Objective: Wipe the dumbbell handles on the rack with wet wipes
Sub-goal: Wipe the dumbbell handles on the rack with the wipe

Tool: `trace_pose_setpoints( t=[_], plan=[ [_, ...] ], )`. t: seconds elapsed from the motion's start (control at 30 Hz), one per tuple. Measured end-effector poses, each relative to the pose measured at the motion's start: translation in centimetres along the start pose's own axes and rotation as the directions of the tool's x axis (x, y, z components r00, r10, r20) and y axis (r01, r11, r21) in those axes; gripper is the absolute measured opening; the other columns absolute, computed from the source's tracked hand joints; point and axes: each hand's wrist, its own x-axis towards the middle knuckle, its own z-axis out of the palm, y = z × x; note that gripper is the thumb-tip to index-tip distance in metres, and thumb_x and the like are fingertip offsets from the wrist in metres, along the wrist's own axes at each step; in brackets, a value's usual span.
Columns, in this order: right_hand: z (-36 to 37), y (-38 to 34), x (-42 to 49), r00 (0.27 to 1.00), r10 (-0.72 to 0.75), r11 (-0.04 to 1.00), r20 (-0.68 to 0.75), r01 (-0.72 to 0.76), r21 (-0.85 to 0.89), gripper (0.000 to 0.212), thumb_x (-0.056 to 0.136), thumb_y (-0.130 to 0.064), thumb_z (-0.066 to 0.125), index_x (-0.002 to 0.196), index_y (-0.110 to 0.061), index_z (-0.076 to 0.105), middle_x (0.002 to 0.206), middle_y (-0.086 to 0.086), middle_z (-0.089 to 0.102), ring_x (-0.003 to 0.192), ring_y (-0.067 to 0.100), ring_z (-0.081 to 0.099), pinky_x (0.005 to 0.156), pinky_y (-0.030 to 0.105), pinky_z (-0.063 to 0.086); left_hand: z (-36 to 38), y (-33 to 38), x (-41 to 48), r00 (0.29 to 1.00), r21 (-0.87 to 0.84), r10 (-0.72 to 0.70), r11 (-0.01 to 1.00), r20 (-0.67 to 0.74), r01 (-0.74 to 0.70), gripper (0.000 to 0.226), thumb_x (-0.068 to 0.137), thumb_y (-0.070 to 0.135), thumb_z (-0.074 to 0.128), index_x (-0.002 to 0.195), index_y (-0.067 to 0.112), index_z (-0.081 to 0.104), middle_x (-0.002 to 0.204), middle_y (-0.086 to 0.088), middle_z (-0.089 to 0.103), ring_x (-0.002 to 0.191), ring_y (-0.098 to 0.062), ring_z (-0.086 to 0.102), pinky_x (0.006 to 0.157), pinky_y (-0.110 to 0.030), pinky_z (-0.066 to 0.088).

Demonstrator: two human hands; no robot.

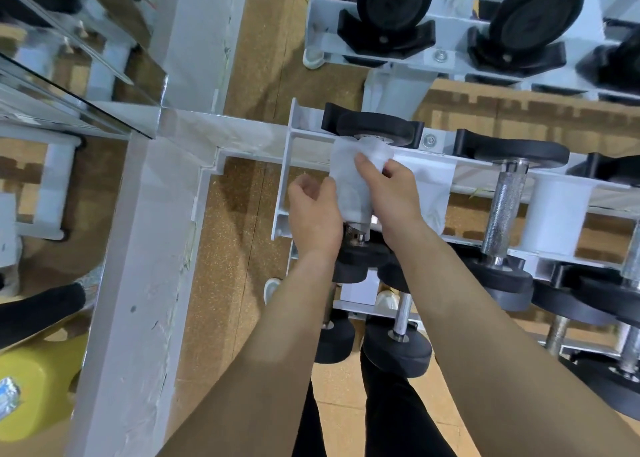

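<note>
A white wet wipe (353, 176) is wrapped over the handle of the leftmost dumbbell on the grey rack (287, 166). Only the handle's lower metal end (356, 231) shows below the wipe. My right hand (394, 197) grips the wipe from the right, thumb on top of it. On the left edge of the wipe, the curled fingers of my left hand (313, 211) hold it. The dumbbell's black far head (374, 129) sits in its cradle. A neighbouring dumbbell with a bare knurled chrome handle (504, 207) lies to the right.
More black dumbbells fill the tier above (394, 3) and the lower tier (398, 352). A mirror wall (69, 58) and a grey ledge (145, 283) stand to the left. A yellow object (38, 394) lies at the lower left. Cork-pattern floor (235, 249) below.
</note>
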Motion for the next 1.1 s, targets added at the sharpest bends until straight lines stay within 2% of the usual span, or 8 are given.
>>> trace_pose_setpoints(
  t=[0.13, 0.4, 0.5, 0.6, 0.73, 0.83, 0.93, 1.1],
  plan=[
    [-1.3, 0.8, -0.9, 0.993, -0.093, 0.996, -0.071, 0.094, 0.004, 0.035, 0.095, -0.032, 0.069, 0.073, -0.02, 0.045, 0.062, -0.012, 0.041, 0.059, 0.005, 0.04, 0.058, 0.018, 0.036, -1.1, 2.4, 2.2, 0.973, 0.129, -0.081, 0.99, 0.217, 0.053, 0.062, 0.077, 0.052, 0.07, 0.128, 0.017, 0.063, 0.119, 0.0, 0.071, 0.108, -0.02, 0.068, 0.096, -0.041, 0.055],
    [-3.1, 0.3, -1.2, 0.944, -0.145, 0.97, -0.297, 0.194, 0.144, 0.038, 0.093, -0.014, 0.067, 0.066, -0.02, 0.042, 0.062, -0.012, 0.037, 0.056, 0.003, 0.034, 0.056, 0.014, 0.033, -1.0, 3.3, 2.0, 0.928, 0.037, 0.021, 0.999, 0.372, -0.037, 0.015, 0.088, 0.028, 0.076, 0.099, 0.019, 0.071, 0.096, -0.004, 0.075, 0.091, -0.029, 0.072, 0.086, -0.047, 0.059],
    [-3.0, 0.1, -0.7, 0.962, -0.1, 0.99, -0.254, 0.121, 0.069, 0.027, 0.093, -0.021, 0.067, 0.073, -0.014, 0.049, 0.067, -0.005, 0.044, 0.062, 0.011, 0.041, 0.065, 0.024, 0.039, -0.6, 2.8, 2.0, 0.952, 0.077, 0.048, 0.994, 0.301, -0.074, 0.019, 0.087, 0.029, 0.078, 0.098, 0.016, 0.07, 0.092, -0.002, 0.076, 0.084, -0.022, 0.074, 0.084, -0.048, 0.061],
    [-2.8, 0.5, 0.0, 0.973, 0.037, 0.989, -0.228, -0.068, -0.129, 0.021, 0.095, -0.022, 0.058, 0.104, -0.004, 0.065, 0.089, 0.012, 0.06, 0.08, 0.029, 0.055, 0.07, 0.038, 0.049, -0.3, 2.4, 2.2, 0.966, 0.165, 0.105, 0.976, 0.234, -0.146, 0.03, 0.08, 0.045, 0.076, 0.092, 0.018, 0.07, 0.089, -0.005, 0.075, 0.087, -0.026, 0.071, 0.084, -0.051, 0.058],
    [-3.0, 1.1, -1.0, 0.93, 0.009, 0.995, -0.367, -0.043, -0.085, 0.025, 0.095, -0.009, 0.051, 0.119, -0.018, 0.054, 0.111, -0.003, 0.055, 0.092, 0.012, 0.054, 0.068, 0.023, 0.041, -0.1, 1.8, 2.2, 0.95, 0.24, 0.246, 0.927, 0.191, -0.288, 0.033, 0.081, 0.049, 0.071, 0.084, 0.016, 0.066, 0.082, -0.012, 0.069, 0.077, -0.029, 0.065, 0.075, -0.051, 0.055],
    [-1.8, 1.0, -2.1, 0.985, -0.019, 0.998, -0.172, 0.009, -0.062, 0.019, 0.098, -0.027, 0.058, 0.116, -0.02, 0.059, 0.104, -0.011, 0.06, 0.09, 0.001, 0.055, 0.07, 0.016, 0.041, -0.2, 1.4, 2.5, 0.931, 0.21, 0.312, 0.913, 0.19, -0.349, 0.028, 0.086, 0.042, 0.072, 0.083, 0.014, 0.067, 0.077, -0.009, 0.067, 0.069, -0.02, 0.059, 0.072, -0.046, 0.052],
    [0.1, 0.2, -1.5, 0.996, 0.081, 0.995, 0.046, -0.084, 0.051, 0.022, 0.095, -0.034, 0.063, 0.108, -0.016, 0.066, 0.102, 0.0, 0.072, 0.092, 0.014, 0.069, 0.078, 0.031, 0.057, -0.5, 1.1, 2.9, 0.92, 0.209, 0.305, 0.91, 0.246, -0.358, 0.02, 0.092, 0.036, 0.069, 0.085, 0.018, 0.07, 0.075, 0.008, 0.068, 0.073, -0.01, 0.062, 0.073, -0.039, 0.053],
    [1.1, -0.7, 0.6, 0.99, 0.099, 0.984, 0.103, -0.113, 0.141, 0.022, 0.092, -0.042, 0.071, 0.096, -0.021, 0.068, 0.092, 0.001, 0.076, 0.089, 0.021, 0.075, 0.079, 0.034, 0.061, -1.1, 1.3, 2.1, 0.969, 0.112, 0.236, 0.964, 0.07, -0.243, 0.011, 0.098, 0.027, 0.06, 0.097, 0.018, 0.067, 0.086, 0.01, 0.067, 0.077, -0.003, 0.059, 0.072, -0.017, 0.047]
  ],
)
